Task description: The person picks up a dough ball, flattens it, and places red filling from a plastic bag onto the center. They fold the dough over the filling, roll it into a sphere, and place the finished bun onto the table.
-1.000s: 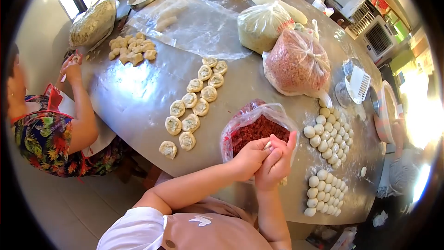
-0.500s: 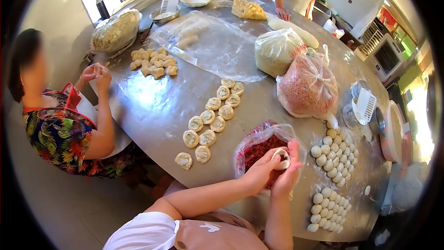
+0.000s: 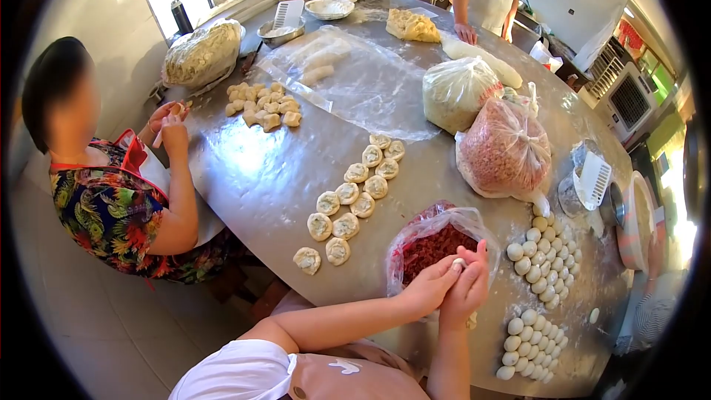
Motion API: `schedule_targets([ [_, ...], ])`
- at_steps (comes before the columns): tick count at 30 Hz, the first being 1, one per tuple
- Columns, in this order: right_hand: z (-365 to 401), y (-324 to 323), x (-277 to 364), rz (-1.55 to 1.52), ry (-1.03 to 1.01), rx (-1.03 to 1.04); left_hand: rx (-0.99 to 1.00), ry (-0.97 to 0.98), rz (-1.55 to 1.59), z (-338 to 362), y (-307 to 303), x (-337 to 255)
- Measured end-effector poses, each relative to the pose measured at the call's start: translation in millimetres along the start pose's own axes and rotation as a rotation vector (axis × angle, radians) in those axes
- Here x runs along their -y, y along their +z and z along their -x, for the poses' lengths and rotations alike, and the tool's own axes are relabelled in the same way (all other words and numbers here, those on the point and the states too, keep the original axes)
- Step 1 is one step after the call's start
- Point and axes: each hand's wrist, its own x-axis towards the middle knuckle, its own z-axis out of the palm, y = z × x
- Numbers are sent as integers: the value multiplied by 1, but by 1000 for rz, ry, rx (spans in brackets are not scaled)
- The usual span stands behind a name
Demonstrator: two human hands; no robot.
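Observation:
My left hand (image 3: 431,285) and my right hand (image 3: 469,286) are cupped together, fingers closed around a piece of filled dough (image 3: 459,263). Only a small pale part of it shows between the fingertips; the rest is hidden. Just beneath them, a clear plastic bag (image 3: 395,263) stands with its mouth wide, and dark red filling (image 3: 437,250) fills it. Left of the bag, flat round filled buns (image 3: 347,193) lie in a double row. To the right are two groups of small white dough balls, a far group (image 3: 544,255) and a near group (image 3: 529,344).
A co-worker (image 3: 111,200) at the left handles a small dough piece. Dough lumps (image 3: 263,106) and a plastic sheet (image 3: 355,81) lie farther back. Bulging bags of pink filling (image 3: 505,150) and pale filling (image 3: 459,96) stand beyond my hands. Another person (image 3: 489,0) stands across the table.
My fingers have closed in around the dough; its ring-shaped opening with dark filling inside no longer shows. The whole view has shifted slightly. The left co-worker's hands have moved a little.

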Motion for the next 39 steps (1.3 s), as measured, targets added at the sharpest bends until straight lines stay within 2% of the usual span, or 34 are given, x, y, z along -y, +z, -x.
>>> schedule_targets([
  [2, -1, -4, -20, -392, 299, -113, -1, 162, -60, 11, 13, -9],
  [3, -5, -2, -6, -586, 487, -194, -63, 400, -261, 6, 13, -3],
  [6, -5, -4, 3, -620, 362, -120, 68, 351, -362, 7, 5, -5],
  [10, 3, 2, 12, -802, 369, 34, 3, 597, -678, 0, -9, -7],
  [11, 3, 6, 17, -708, 337, 23, -12, 632, -710, -1, -11, -5],
  [14, 8, 5, 10, -688, 457, 56, -76, 892, -851, -2, -11, -5],
  [15, 12, 4, 7, -681, 499, 67, -30, 811, -862, -3, -15, -1],
  [18, 14, 4, 1, -655, 610, 99, -21, 771, -914, -3, -14, -1],
  [19, 8, 6, 16, -590, 572, 49, -36, 732, -867, 2, -10, -3],
  [21, 3, -8, 7, -336, 486, 145, 22, 596, -569, 10, 1, -14],
  [23, 1, -16, 12, -55, 378, 154, 53, 520, -482, 2, -6, -17],
  [26, -3, -9, 25, 114, 141, 167, 56, 465, -517, -14, -19, -8],
  [27, 1, 1, 24, 75, 182, 222, 99, 418, -439, -8, -13, -9],
  [28, 5, 1, 23, 154, -16, 247, 142, 370, -366, -2, -8, -10],
  [33, -12, -18, -18, 162, 71, 355, 475, 139, -515, 10, -16, -22],
  [36, -8, -21, -15, 261, 129, 378, 375, 405, -733, 14, -18, -2],
  [39, -1, -20, 3, 147, 23, 451, 451, 377, -717, 13, -20, -4],
])
